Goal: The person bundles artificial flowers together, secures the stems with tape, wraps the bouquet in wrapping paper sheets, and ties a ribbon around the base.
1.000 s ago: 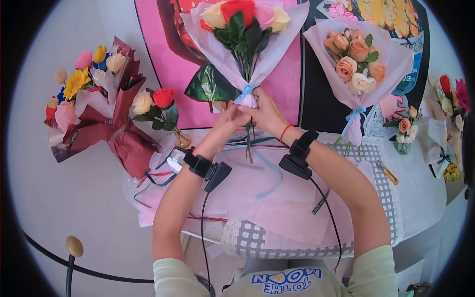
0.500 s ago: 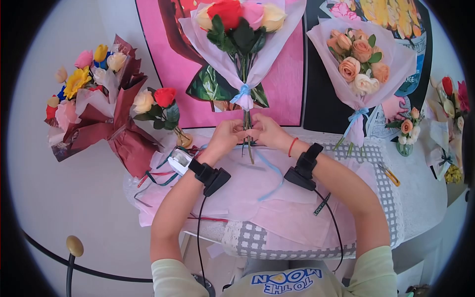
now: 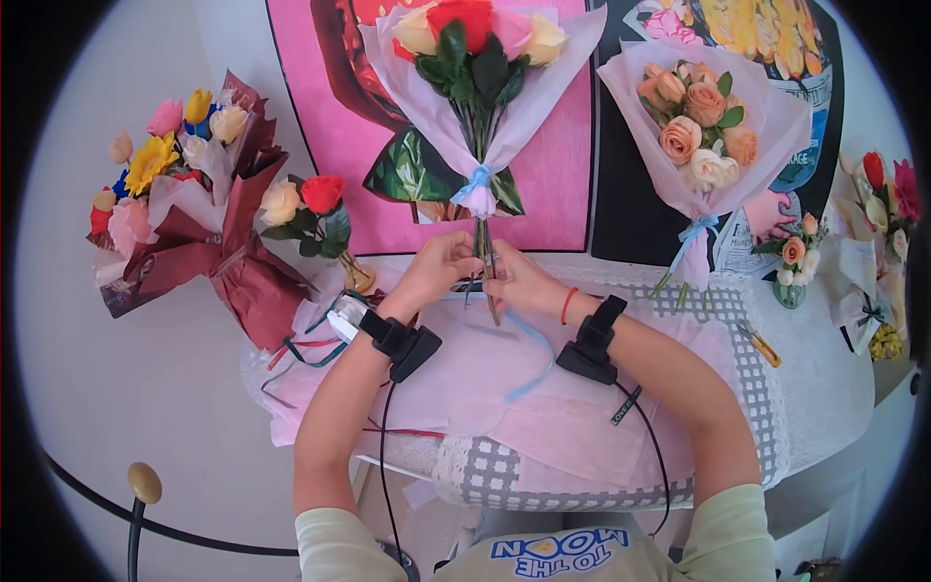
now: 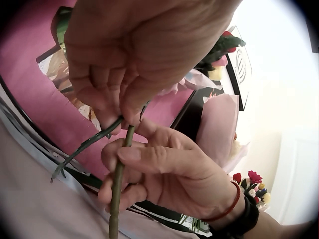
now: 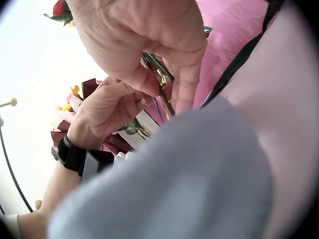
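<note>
A bouquet of red, pink and cream roses in pale wrap (image 3: 543, 87), tied with a blue ribbon (image 3: 475, 180), stands upright with bare stems (image 3: 484, 242) below the tie. On the right of the stems, the right hand (image 3: 524, 284) pinches a thick green stem (image 4: 117, 189) between thumb and fingers. At the left, the left hand (image 3: 438, 272) has its fingertips bent together at a thin dark green stem (image 4: 84, 145). In the right wrist view, the right hand (image 5: 144, 45) covers part of the stems, and the left hand (image 5: 107, 107) is behind it.
A dark red wrapped bouquet (image 3: 252, 281) lies at the left, beside a small vase of roses (image 3: 360, 275). A peach rose bouquet (image 3: 693, 199) leans at the right. Pale sheets (image 3: 572, 436), an orange cutter (image 3: 761, 345) and a white device (image 3: 347, 316) lie on the table.
Both hands have moved from the blue tie down to the bare stems. Over the last half second they have moved slightly apart, and the bouquet has shifted slightly.
</note>
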### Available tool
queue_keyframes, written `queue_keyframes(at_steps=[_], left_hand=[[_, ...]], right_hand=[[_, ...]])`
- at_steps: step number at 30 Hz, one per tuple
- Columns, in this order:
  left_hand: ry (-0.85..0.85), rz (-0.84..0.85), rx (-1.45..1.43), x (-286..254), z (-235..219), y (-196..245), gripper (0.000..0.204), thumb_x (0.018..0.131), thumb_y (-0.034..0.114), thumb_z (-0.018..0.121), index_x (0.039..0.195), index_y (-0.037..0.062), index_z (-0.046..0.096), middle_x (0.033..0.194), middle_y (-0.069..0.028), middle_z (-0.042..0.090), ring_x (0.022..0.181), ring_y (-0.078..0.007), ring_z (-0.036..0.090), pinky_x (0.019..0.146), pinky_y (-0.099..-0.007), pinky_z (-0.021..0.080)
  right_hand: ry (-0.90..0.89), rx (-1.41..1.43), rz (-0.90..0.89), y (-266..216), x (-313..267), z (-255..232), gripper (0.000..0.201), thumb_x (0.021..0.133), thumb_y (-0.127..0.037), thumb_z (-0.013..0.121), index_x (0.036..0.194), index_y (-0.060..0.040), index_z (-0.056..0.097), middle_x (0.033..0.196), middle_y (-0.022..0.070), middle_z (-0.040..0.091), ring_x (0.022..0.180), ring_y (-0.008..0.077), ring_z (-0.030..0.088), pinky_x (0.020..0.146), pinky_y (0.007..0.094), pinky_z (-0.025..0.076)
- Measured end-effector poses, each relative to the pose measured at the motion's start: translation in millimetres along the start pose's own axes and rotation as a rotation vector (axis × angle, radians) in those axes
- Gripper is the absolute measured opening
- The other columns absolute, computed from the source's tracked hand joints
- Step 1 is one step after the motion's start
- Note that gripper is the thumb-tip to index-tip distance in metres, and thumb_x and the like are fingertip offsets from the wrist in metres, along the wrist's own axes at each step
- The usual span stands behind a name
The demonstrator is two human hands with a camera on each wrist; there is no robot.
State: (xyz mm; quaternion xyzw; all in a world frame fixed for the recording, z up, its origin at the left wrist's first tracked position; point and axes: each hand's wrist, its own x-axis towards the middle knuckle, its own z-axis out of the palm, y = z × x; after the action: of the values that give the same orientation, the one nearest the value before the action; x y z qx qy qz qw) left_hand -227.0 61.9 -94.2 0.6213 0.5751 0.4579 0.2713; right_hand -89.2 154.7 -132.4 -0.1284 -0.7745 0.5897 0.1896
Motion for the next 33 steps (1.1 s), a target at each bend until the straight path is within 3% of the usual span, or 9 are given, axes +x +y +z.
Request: queue_keyframes(at_steps=[5, 9, 14, 16, 20, 23, 25, 28, 33], left_hand=[[0.011, 0.034, -0.003, 2.0, -1.9, 2.7, 0.017, 0.078, 0.001, 0.055, 0.095, -0.0007, 0.054, 0.084, -0.0027, 0.057, 0.076, -0.01, 0.053, 0.07, -0.0238, 0.043], [0.076, 0.021, 0.066, 4.6, 4.5, -6.5, 0.012, 0.076, 0.0, 0.056, 0.088, -0.0017, 0.056, 0.072, -0.0029, 0.058, 0.066, -0.009, 0.053, 0.058, -0.023, 0.042], [0.089, -0.063, 0.05, 5.9, 10.3, -21.9, 0.011, 0.075, 0.002, 0.059, 0.085, -0.001, 0.057, 0.067, -0.0026, 0.058, 0.061, -0.0089, 0.053, 0.055, -0.0228, 0.042], [0.024, -0.093, 0.069, 9.6, 8.5, -27.2, 0.017, 0.077, 0.003, 0.058, 0.094, 0.0006, 0.055, 0.078, -0.0024, 0.058, 0.07, -0.0081, 0.052, 0.063, -0.0216, 0.042], [0.046, -0.112, 0.052, 9.6, 9.4, -29.2, 0.015, 0.077, 0.003, 0.059, 0.092, 0.001, 0.055, 0.078, -0.0027, 0.058, 0.068, -0.0084, 0.052, 0.062, -0.0217, 0.043], [0.077, -0.097, 0.095, 11.7, 9.3, -32.8, 0.013, 0.076, 0.003, 0.06, 0.089, 0.0013, 0.056, 0.076, -0.0028, 0.058, 0.067, -0.0083, 0.052, 0.061, -0.0214, 0.043], [0.148, -0.064, 0.093, 11.8, 11.1, -30.9, 0.011, 0.072, 0.006, 0.064, 0.075, 0.0023, 0.054, 0.063, -0.0031, 0.057, 0.057, -0.0088, 0.052, 0.053, -0.0234, 0.041], [0.104, -0.134, 0.164, 9.6, 10.7, -20.8, 0.013, 0.074, 0.005, 0.063, 0.084, 0.002, 0.056, 0.069, -0.0018, 0.057, 0.061, -0.0081, 0.052, 0.055, -0.0214, 0.041], [0.21, -0.066, 0.328, 6.8, 13.4, -21.2, 0.013, 0.072, 0.011, 0.063, 0.078, 0.0028, 0.055, 0.061, -0.0053, 0.056, 0.056, -0.0137, 0.055, 0.053, -0.0279, 0.04]], right_hand=[[0.0, -0.127, -0.074, -14.4, -5.0, -3.3, 0.036, 0.081, 0.0, 0.047, 0.113, -0.0045, 0.031, 0.069, 0.0047, 0.05, 0.056, 0.0112, 0.051, 0.047, 0.0247, 0.042], [-0.078, -0.114, -0.063, -12.4, -5.7, -11.1, 0.034, 0.082, 0.0, 0.046, 0.112, -0.0038, 0.032, 0.069, 0.0046, 0.049, 0.055, 0.0114, 0.05, 0.047, 0.026, 0.042], [-0.062, -0.301, 0.049, -1.2, -5.6, -13.6, 0.025, 0.078, -0.003, 0.047, 0.101, -0.0002, 0.039, 0.078, 0.0131, 0.054, 0.063, 0.0219, 0.057, 0.056, 0.0358, 0.046], [-0.049, -0.312, 0.063, -1.3, -6.0, -13.8, 0.026, 0.079, -0.003, 0.048, 0.102, -0.0004, 0.039, 0.079, 0.0134, 0.054, 0.064, 0.0223, 0.058, 0.056, 0.0358, 0.047], [-0.011, -0.328, 0.103, -2.2, -7.7, -12.6, 0.03, 0.079, -0.006, 0.049, 0.107, -0.0008, 0.039, 0.078, 0.0134, 0.055, 0.066, 0.0233, 0.059, 0.056, 0.0357, 0.047], [-0.009, -0.323, 0.139, -6.7, -10.7, -12.1, 0.033, 0.079, -0.008, 0.051, 0.11, -0.0002, 0.04, 0.08, 0.0159, 0.057, 0.07, 0.0271, 0.06, 0.061, 0.0372, 0.047], [0.006, -0.408, 0.104, -6.1, -9.8, -10.9, 0.035, 0.079, -0.01, 0.051, 0.111, -0.0003, 0.04, 0.082, 0.0179, 0.057, 0.073, 0.0297, 0.059, 0.064, 0.0381, 0.046], [0.023, -0.496, 0.078, -6.1, -9.4, -10.6, 0.037, 0.079, -0.012, 0.052, 0.112, -0.0005, 0.041, 0.089, 0.022, 0.057, 0.081, 0.0342, 0.058, 0.071, 0.0394, 0.045], [0.053, -0.514, 0.061, -6.1, -9.9, -8.9, 0.038, 0.079, -0.014, 0.053, 0.113, -0.0009, 0.041, 0.095, 0.0253, 0.056, 0.092, 0.037, 0.054, 0.078, 0.0402, 0.042]])
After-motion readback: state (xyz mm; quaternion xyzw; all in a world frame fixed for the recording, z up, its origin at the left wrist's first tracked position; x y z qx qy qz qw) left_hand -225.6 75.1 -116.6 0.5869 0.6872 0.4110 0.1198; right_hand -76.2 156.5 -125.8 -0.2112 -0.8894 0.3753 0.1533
